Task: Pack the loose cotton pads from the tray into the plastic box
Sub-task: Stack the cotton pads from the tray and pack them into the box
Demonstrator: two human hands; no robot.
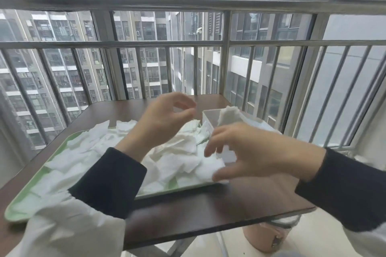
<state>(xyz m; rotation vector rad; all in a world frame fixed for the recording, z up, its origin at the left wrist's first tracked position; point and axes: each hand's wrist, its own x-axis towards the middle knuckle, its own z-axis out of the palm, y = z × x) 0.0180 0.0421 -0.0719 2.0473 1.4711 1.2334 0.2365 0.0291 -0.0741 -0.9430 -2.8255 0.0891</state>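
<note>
1 left sleeve (69, 225), white with a black cuff, nearest the lens at lower left; 1 pale green tray (18, 210) on a dark brown table (208, 210), its near edge partly hidden by that sleeve; loose white cotton pads (83, 152), heaped and overlapping across the tray; 1 left hand (163, 123), raised above the tray's middle, fingers curved toward the thumb, blurred, so whether a pad is pinched cannot be told; 1 right hand (254, 152), over the tray's right end, fingers spread apart and lightly bent, nothing visibly held; 1 clear plastic box (208, 118), on the table just beside the tray's right end, partly behind the right hand; 1 bunch of pads (228, 115) standing upright in it, tops above the rim; 1 right sleeve (344, 190), black cuff; 1 pink bin (263, 238) on the floor below the table's right corner.
</note>
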